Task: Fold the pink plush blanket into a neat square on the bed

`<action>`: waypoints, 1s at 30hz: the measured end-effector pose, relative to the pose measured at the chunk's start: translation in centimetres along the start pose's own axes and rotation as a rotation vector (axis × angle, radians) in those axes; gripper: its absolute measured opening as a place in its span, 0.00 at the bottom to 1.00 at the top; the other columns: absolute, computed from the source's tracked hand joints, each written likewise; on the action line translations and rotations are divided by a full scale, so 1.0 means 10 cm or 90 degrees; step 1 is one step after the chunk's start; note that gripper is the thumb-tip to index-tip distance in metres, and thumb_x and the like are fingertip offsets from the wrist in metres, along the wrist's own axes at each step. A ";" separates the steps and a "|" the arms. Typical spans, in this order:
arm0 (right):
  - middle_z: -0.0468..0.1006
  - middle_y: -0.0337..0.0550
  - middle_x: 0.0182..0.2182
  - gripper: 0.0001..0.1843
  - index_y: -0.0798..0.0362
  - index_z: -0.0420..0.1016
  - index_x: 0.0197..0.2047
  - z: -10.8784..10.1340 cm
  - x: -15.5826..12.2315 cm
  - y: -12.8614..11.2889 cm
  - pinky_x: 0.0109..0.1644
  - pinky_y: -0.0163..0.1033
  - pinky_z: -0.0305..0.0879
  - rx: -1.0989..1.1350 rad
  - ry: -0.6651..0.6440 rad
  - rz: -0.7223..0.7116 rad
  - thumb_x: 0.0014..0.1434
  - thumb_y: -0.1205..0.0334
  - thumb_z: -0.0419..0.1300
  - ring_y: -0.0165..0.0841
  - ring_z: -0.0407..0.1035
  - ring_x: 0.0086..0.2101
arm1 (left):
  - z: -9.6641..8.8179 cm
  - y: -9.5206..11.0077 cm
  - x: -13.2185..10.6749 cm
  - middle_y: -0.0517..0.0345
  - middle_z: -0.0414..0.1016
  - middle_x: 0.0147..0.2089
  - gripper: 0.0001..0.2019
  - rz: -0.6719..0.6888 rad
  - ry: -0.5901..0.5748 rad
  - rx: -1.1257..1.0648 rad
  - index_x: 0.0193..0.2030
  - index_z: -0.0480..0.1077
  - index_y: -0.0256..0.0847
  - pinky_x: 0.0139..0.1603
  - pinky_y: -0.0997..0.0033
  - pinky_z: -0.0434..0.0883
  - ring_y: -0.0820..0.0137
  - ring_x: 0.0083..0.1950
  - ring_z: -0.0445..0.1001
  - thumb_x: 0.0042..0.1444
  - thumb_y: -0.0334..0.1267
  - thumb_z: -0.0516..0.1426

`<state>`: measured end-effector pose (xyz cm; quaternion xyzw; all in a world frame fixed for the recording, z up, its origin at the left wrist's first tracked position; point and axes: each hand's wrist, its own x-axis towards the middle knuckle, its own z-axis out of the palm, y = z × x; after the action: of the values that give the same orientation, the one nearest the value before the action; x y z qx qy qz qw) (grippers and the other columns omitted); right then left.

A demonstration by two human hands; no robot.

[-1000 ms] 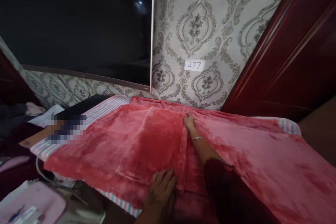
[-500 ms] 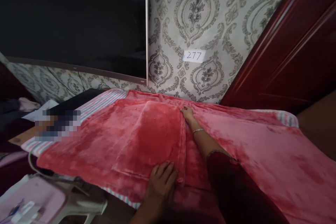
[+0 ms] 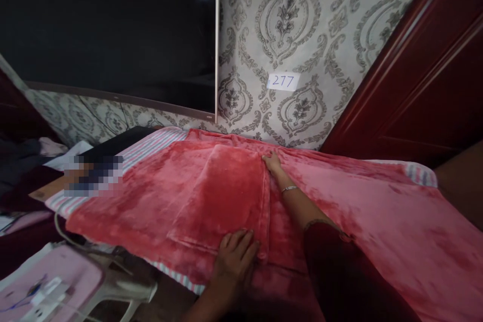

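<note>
A plush red-pink blanket (image 3: 143, 186) is spread out, and a folded section (image 3: 222, 196) of it lies on top in the middle. My left hand (image 3: 237, 256) rests on the near edge of that folded section, fingers spread and lying on the pile. Farther off, my right hand (image 3: 272, 162), with a bracelet on the wrist, touches the far right corner of the fold. Its thumb and fingers look apart on the cloth, the fingertips being small in view. Both hands lie along the right side of the fold.
Striped cloth (image 3: 158, 138) shows beneath the blanket. A large dark screen (image 3: 113, 30) hangs on the patterned wall beside a paper label (image 3: 283, 81) reading 277. At lower left stands a pink-topped stool (image 3: 75, 266) with a white power strip (image 3: 49, 299). A dark red wooden panel (image 3: 407, 85) rises at right.
The whole view has shifted slightly to the right. Both hands keep their places on the folded section, and the blanket looks unchanged.
</note>
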<state>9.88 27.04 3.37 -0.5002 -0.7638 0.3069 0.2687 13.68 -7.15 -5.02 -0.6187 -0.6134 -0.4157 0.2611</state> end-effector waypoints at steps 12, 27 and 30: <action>0.49 0.52 0.76 0.35 0.51 0.51 0.78 0.08 -1.09 -0.11 0.74 0.60 0.43 -0.421 -0.197 -0.272 0.74 0.46 0.42 0.47 0.44 0.74 | -0.10 0.07 0.08 0.49 0.82 0.55 0.15 0.007 -0.081 0.027 0.54 0.76 0.40 0.54 0.57 0.70 0.60 0.54 0.77 0.62 0.32 0.56; 0.58 0.49 0.74 0.32 0.48 0.60 0.75 -0.14 -1.79 0.32 0.72 0.60 0.51 -0.364 -0.195 -0.469 0.73 0.49 0.43 0.47 0.52 0.71 | -0.13 0.21 0.23 0.47 0.81 0.50 0.12 -0.029 -0.225 0.023 0.51 0.77 0.39 0.53 0.56 0.71 0.60 0.53 0.75 0.64 0.33 0.55; 0.54 0.49 0.75 0.32 0.48 0.58 0.76 -0.18 -1.89 0.34 0.73 0.62 0.49 -0.383 -0.206 -0.458 0.72 0.50 0.45 0.47 0.49 0.72 | -0.25 0.20 0.20 0.46 0.80 0.55 0.17 -0.021 -0.227 -0.028 0.56 0.76 0.41 0.61 0.52 0.69 0.59 0.59 0.74 0.62 0.34 0.55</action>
<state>19.94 10.86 0.07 -0.2061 -0.9747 0.0341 0.0795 14.96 -8.36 -1.65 -0.6779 -0.6509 -0.3169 0.1280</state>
